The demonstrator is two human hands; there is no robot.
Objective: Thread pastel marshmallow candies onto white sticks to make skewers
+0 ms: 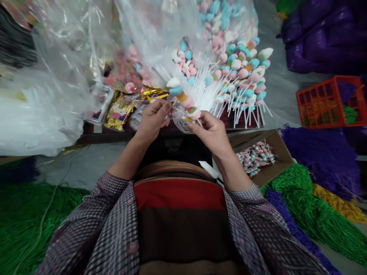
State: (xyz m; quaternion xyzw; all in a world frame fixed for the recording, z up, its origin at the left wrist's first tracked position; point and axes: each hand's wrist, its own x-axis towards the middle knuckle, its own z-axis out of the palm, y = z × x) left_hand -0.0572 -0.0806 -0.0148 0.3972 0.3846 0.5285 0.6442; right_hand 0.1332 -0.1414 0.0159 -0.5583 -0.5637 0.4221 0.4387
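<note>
Over the table's front edge, my right hand (209,131) pinches the lower end of a marshmallow skewer (186,100) in white, blue, orange, pink and green. The skewer tilts up and to the left. My left hand (156,118) is closed, its thumb and fingertips pinching the edge of a clear plastic bag (180,117) that lies beside and under the skewer. How far the skewer is inside the bag I cannot tell. Behind my hands lies a bundle of white sticks (203,89). To its right is a pile of finished-looking marshmallow skewers (246,72).
Gold twist ties (117,112) and printed packets (100,103) lie left on the table. Large clear bags (160,34) stand behind. A cardboard box (282,152) of small wrapped skewers sits below right. Farther right are an orange crate (318,101) and green strands (315,206).
</note>
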